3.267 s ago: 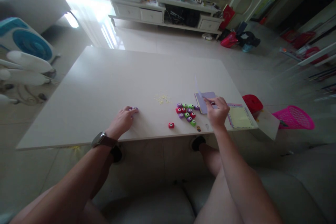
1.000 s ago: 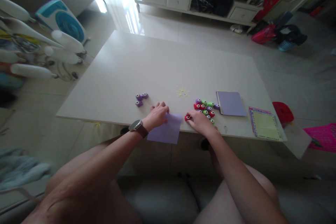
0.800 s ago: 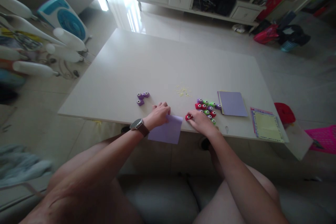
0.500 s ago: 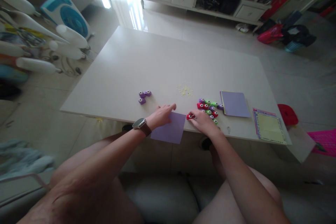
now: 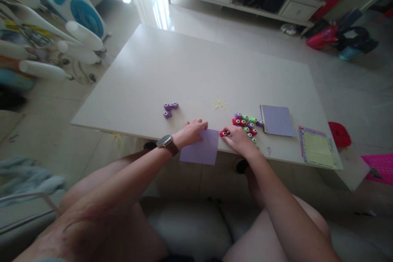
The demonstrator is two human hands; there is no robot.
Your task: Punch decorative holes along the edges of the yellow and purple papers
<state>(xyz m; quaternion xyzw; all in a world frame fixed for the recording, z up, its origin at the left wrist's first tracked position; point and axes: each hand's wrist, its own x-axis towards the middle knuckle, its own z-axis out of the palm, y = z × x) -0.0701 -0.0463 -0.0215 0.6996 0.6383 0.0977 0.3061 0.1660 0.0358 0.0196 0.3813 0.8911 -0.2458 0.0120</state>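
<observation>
**Sheet hanging off the edge, punch at its corner**

The left hand (image 5: 193, 131) lies flat, fingers spread, pressing the lilac paper sheet (image 5: 200, 151) against the surface (image 5: 196, 65). About half of that sheet overhangs the near edge. The right hand (image 5: 238, 139) pinches a small red punch (image 5: 224, 133) touching the sheet's upper right corner.

Risks, as I judge them:
- If the left hand lifts, the overhanging sheet could slide to the floor.
- The right wrist sits just beside the cluster of coloured punches (image 5: 247, 125); a sideways nudge could scatter them.
- 3 purple punches (image 5: 170, 109) lie apart, out of harm's way.
</observation>
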